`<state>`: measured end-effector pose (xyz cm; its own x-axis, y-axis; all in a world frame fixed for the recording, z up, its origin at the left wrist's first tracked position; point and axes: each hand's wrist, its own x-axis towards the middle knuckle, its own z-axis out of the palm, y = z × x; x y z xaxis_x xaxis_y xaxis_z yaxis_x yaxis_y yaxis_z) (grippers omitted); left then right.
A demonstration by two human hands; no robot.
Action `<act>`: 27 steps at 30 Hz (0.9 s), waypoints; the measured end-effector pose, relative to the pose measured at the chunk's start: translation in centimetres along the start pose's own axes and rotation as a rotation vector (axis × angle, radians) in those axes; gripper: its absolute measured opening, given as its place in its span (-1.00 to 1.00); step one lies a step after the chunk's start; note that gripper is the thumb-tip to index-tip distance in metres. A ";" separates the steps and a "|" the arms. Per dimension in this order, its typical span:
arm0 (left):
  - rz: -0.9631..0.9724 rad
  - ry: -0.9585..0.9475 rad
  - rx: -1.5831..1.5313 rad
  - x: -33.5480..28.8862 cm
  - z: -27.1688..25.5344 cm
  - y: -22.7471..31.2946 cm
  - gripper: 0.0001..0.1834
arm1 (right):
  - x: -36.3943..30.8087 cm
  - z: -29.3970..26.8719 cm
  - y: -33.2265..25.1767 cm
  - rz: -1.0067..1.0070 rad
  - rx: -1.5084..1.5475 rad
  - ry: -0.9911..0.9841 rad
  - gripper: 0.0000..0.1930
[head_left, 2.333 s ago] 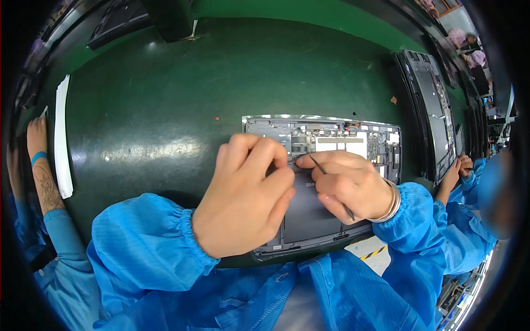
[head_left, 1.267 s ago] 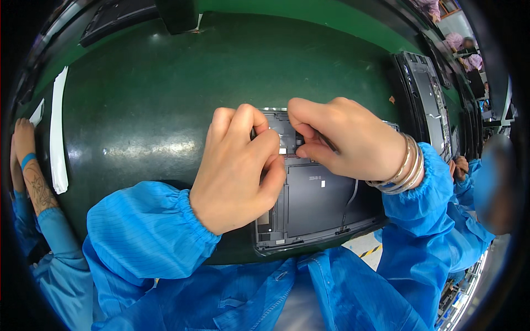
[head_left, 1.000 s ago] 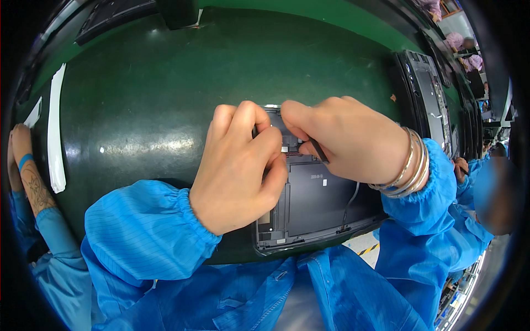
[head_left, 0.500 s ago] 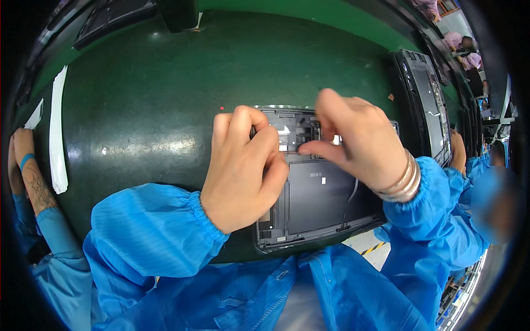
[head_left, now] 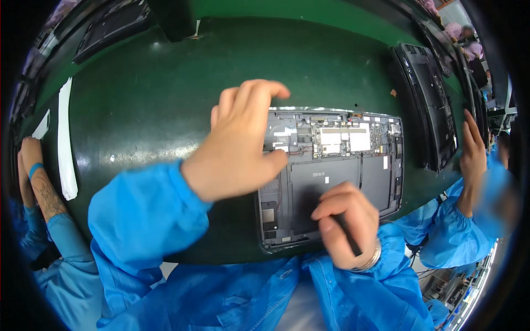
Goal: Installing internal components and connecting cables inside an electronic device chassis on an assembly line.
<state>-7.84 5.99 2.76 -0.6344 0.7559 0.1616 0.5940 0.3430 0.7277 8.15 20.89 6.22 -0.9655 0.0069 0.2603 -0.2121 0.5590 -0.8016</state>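
An opened tablet-like device (head_left: 390,187) lies in front of me on the green table, its dark battery panel (head_left: 309,172) nearest me and its circuit board (head_left: 361,137) along the far side. My left hand (head_left: 234,143) is over the device's left edge, fingers stretched and thumb apart, with nothing in it. Above the near part of the panel is my right hand (head_left: 353,223), slightly blurred. Its fingers are curled, with the thumb tip close to the index fingertip; anything small between them cannot be made out. A thin dark cable (head_left: 361,168) crosses the panel.
To the right stands a stack of similar dark devices (head_left: 428,105), with another person's hand (head_left: 473,151) beside it. A long white strip (head_left: 65,138) lies at left, near a co-worker's tattooed forearm (head_left: 44,187). Another dark device (head_left: 113,27) is at the far left.
My right hand has moved from the circuit board toward me, over the battery panel, uncovering the board. My left hand has opened from a curled grip and shifted slightly left and away from me.
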 end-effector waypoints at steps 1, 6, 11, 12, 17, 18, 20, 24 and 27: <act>-0.001 -0.078 -0.036 0.9 -0.2 -0.7 -0.22 | -0.2 0.8 0.4 -0.020 0.053 -0.016 -0.84; -0.021 -0.441 -0.078 3.6 -1.5 -0.6 -0.14 | -0.6 3.7 0.2 0.120 0.193 -0.016 -0.81; -0.074 -0.523 -0.226 4.5 -1.9 -1.5 -0.12 | 0.3 4.4 0.4 0.168 0.061 -0.006 -0.84; -0.093 -0.544 -0.269 4.7 -1.8 -1.7 -0.13 | 0.4 4.4 0.6 0.154 0.007 0.016 -0.84; -0.084 -0.522 -0.294 4.4 -1.9 -1.9 -0.13 | 0.0 4.3 0.7 0.209 0.049 0.050 -0.86; -0.079 -0.521 -0.295 4.5 -1.9 -1.9 -0.13 | -0.1 4.2 0.8 0.216 0.056 0.065 -0.85; -0.077 -0.514 -0.291 4.3 -2.0 -2.1 -0.14 | -0.1 4.2 0.5 0.223 0.086 0.041 -0.90; -0.050 -0.536 -0.323 4.4 -1.9 -2.5 -0.17 | -0.3 4.4 0.6 0.258 0.085 0.058 -0.91; 0.005 -0.522 -0.277 4.2 -1.9 -2.9 -0.18 | -0.6 4.5 0.5 0.239 0.066 0.099 -0.85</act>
<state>-13.10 7.12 2.59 -0.2627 0.9556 -0.1334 0.4001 0.2337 0.8862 7.89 17.42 3.22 -0.9706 0.2150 0.1086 0.0071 0.4763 -0.8793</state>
